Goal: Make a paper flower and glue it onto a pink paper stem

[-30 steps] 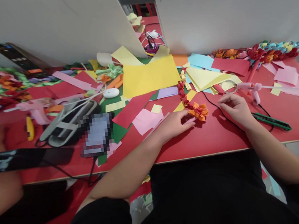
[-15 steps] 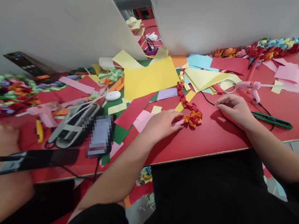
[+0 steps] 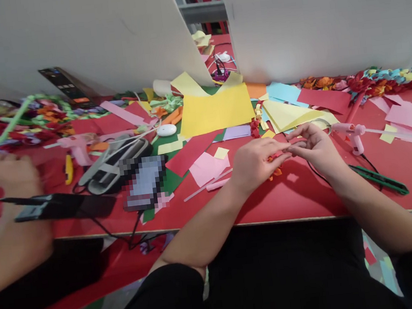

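My left hand (image 3: 257,163) and my right hand (image 3: 315,149) meet above the table, fingertips pinched together. Whatever they hold between them is too small and covered to make out. Under my left fingers lies a garland of folded paper, its orange flower end (image 3: 277,171) partly hidden and its red stretch (image 3: 255,128) showing beyond the hand. By my left wrist rest a pink paper roll (image 3: 217,185) and a thin translucent stick (image 3: 199,191). Just past my right hand, a pink glue gun (image 3: 352,133) stands on the table.
A green cutter (image 3: 380,180) lies at the right on the red table (image 3: 407,161). Yellow paper (image 3: 218,111) and other coloured sheets cover the back. Leftward are a phone (image 3: 145,181), a grey case (image 3: 118,167) and a co-worker's arm (image 3: 23,215). White panels (image 3: 305,19) stand behind.
My left hand has left the pink roll and moved right, over the garland's flower end. My right hand has come left to meet it, fingertips together. The view has shifted slightly.
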The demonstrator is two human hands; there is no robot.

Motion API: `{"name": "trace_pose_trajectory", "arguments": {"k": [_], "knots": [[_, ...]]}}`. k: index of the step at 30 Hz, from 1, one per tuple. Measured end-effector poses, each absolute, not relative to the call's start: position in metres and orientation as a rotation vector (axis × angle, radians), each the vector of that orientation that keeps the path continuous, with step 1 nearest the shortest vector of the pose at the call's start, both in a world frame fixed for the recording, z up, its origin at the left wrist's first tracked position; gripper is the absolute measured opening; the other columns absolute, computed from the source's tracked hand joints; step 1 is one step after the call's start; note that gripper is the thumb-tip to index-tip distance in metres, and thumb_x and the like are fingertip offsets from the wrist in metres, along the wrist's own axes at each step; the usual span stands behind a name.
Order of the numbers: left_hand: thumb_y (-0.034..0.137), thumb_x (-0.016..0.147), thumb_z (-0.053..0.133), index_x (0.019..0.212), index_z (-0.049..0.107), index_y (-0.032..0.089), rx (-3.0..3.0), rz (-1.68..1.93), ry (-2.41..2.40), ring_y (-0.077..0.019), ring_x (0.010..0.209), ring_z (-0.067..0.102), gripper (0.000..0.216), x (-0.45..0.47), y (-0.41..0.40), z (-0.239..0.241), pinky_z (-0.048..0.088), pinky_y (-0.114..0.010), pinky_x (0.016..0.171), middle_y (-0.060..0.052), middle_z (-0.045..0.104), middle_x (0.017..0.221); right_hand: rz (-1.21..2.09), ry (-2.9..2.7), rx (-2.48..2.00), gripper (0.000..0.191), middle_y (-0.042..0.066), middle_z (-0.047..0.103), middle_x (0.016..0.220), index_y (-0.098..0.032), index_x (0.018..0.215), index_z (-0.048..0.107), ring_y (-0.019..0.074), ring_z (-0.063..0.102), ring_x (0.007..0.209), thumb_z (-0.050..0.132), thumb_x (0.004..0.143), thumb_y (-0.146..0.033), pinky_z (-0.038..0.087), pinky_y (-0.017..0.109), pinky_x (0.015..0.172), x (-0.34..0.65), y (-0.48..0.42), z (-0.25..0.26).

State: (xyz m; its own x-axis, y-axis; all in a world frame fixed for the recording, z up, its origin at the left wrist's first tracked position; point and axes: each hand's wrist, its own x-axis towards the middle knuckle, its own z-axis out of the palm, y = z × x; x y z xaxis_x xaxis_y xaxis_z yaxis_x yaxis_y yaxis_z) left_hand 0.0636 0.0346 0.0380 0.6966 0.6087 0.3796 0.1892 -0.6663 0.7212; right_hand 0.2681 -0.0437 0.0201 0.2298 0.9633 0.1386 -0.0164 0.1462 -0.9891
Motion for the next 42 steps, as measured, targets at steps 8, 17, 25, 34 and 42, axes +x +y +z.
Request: {"name": "trace_pose_trajectory", "arguments": {"k": [8, 17, 25, 34, 42], "knots": [[0.048, 0.106, 0.078, 0.108, 0.092, 0.031, 1.922, 0.913, 0.63, -0.0273, 0.114, 0.081, 0.022, 0.059, 0.045, 0.023, 0.064, -0.045, 0.109, -0.008, 0.088, 0.117, 1.133, -1.028, -1.169, 0.041, 0.008, 0.083, 0.135, -0.029, 0.114, 0.074, 0.0281, 0.086, 0.107, 0.097, 0.087, -0.049, 0.073, 0.035, 0.073, 0.294, -0.052, 0.021], [0.043, 0.106, 0.079, 0.109, 0.093, 0.029, 1.757, 0.949, 0.754, -0.0272, 0.111, 0.084, 0.02, 0.064, 0.043, 0.021, 0.067, -0.045, 0.107, -0.007, 0.089, 0.115, 0.929, -1.015, -1.156, 0.033, 0.008, 0.079, 0.144, -0.031, 0.114, 0.068, 0.035, 0.077, 0.136, 0.078, 0.094, -0.055, 0.073, 0.059, 0.104, 0.318, -0.052, 0.029], [0.052, 0.096, 0.09, 0.094, 0.091, 0.028, 1.697, 1.11, 0.735, -0.0245, 0.099, 0.079, 0.024, 0.061, 0.05, 0.023, 0.067, -0.044, 0.096, -0.006, 0.086, 0.099, 0.674, -1.041, -1.23, 0.028, 0.007, 0.082, 0.123, -0.031, 0.109, 0.071, 0.0302, 0.08, 0.115, 0.078, 0.097, -0.056, 0.072, 0.047, 0.094, 0.315, -0.054, 0.028], [0.059, 0.087, 0.097, 0.084, 0.088, 0.027, 1.712, 1.128, 0.578, -0.0177, 0.076, 0.068, 0.034, 0.059, 0.051, 0.023, 0.054, -0.034, 0.069, -0.005, 0.08, 0.083, 0.407, -1.688, -1.54, 0.037, 0.01, 0.077, 0.123, -0.03, 0.133, 0.081, 0.023, 0.07, 0.083, 0.086, 0.096, -0.033, 0.061, 0.04, 0.079, 0.271, -0.048, 0.002], [0.05, 0.093, 0.094, 0.098, 0.094, 0.031, 1.753, 1.153, 0.487, -0.0157, 0.078, 0.073, 0.02, 0.062, 0.057, 0.015, 0.053, -0.029, 0.067, -0.005, 0.083, 0.088, 0.307, -1.629, -1.429, 0.015, 0.003, 0.076, 0.086, -0.024, 0.098, 0.086, 0.0167, 0.062, 0.068, 0.073, 0.106, -0.026, 0.05, 0.03, 0.065, 0.263, -0.049, 0.0]]}}
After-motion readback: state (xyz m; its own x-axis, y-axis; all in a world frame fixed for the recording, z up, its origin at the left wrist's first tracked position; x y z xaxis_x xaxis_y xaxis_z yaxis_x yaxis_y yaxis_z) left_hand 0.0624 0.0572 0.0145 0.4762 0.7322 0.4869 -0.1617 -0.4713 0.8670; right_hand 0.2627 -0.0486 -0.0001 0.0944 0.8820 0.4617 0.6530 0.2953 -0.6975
